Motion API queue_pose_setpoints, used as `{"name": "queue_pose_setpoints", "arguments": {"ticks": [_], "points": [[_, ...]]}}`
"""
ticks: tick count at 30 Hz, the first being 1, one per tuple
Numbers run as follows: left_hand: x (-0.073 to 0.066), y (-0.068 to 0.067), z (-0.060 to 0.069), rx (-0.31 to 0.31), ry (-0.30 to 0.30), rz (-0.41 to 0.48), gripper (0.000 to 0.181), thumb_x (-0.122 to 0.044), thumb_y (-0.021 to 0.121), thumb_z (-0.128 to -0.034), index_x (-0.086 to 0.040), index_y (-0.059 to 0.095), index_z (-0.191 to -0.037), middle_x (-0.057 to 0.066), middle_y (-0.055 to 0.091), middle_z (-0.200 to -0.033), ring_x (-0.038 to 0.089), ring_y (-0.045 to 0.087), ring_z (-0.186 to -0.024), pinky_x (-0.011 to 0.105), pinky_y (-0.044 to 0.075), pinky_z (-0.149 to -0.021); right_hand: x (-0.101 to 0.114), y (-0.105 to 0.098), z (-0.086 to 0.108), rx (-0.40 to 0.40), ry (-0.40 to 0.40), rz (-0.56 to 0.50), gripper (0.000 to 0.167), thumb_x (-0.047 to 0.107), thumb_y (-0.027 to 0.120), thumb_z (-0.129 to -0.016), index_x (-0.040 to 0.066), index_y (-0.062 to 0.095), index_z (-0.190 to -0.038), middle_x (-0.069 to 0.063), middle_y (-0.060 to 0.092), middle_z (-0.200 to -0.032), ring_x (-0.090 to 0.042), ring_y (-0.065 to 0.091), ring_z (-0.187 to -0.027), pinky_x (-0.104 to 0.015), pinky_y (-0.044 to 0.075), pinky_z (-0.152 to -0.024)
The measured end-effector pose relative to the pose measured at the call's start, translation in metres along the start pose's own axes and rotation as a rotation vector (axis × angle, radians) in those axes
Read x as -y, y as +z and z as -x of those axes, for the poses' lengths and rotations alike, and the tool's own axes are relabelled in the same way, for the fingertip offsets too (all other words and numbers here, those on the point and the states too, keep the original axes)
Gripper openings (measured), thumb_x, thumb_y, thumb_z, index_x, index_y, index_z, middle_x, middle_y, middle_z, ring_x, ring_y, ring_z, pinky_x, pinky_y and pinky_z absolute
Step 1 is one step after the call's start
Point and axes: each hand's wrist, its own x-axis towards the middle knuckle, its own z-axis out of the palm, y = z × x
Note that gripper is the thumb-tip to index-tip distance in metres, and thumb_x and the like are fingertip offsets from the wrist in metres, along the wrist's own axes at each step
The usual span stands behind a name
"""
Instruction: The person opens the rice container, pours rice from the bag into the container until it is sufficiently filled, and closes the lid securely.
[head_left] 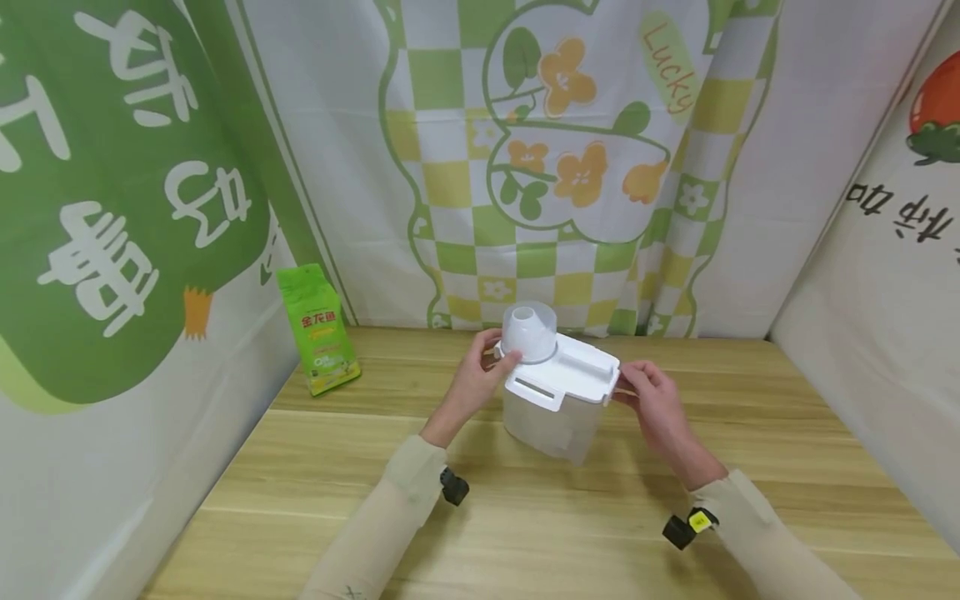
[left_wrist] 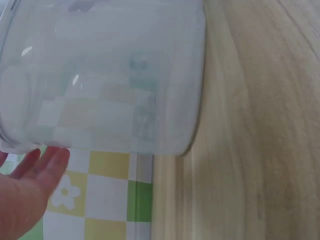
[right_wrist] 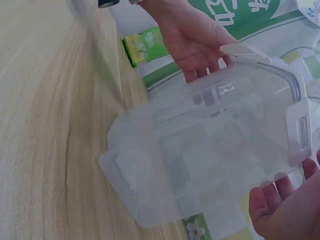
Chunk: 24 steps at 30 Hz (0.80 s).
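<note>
A checkered curtain hangs behind the wood-grain counter, where a translucent container with a white lid stands. It sits between the person's left grip, which clasps its left end with the thumb beside the clear cup on the lid, and right grip, which pinches the lid's right end. A green bag stands well apart, to the left.
</note>
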Motion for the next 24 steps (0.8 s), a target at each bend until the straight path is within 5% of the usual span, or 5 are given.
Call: {"name": "queue_pose_setpoints", "arguments": {"ticks": [12, 18, 24], "points": [[-0.006, 0.000, -0.010, -0.119, -0.079, -0.149, 0.049, -0.043, 0.063, -0.0938, -0.012, 0.053, -0.130, 0.016, 0.058, -0.132, 0.033, 0.062, -0.113, 0.041, 0.056, -0.090, -0.007, 0.007, 0.008, 0.040, -0.063, 0.125, 0.017, 0.019, 0.055, -0.101, 0.016, 0.064, -0.087, 0.004, 0.066, -0.095, -0.007, 0.065, -0.092, -0.029, 0.057, -0.087], [-0.007, 0.004, -0.014, -0.128, -0.143, -0.084, 0.044, -0.041, 0.061, -0.0953, -0.011, 0.054, -0.127, 0.016, 0.060, -0.128, 0.031, 0.065, -0.108, 0.041, 0.060, -0.078, -0.010, 0.008, 0.010, 0.056, -0.087, 0.164, 0.017, 0.020, 0.056, -0.101, 0.010, 0.065, -0.090, 0.004, 0.066, -0.097, -0.007, 0.065, -0.094, -0.029, 0.057, -0.088], [-0.008, 0.008, -0.016, -0.186, -0.137, -0.091, 0.038, -0.039, 0.059, -0.0972, -0.009, 0.057, -0.121, 0.014, 0.063, -0.121, 0.027, 0.066, -0.102, 0.038, 0.061, -0.075, -0.011, 0.011, 0.012, 0.067, -0.091, 0.196, 0.023, 0.021, 0.055, -0.101, -0.001, 0.061, -0.097, 0.011, 0.066, -0.095, -0.004, 0.064, -0.095, -0.027, 0.056, -0.090]]}}
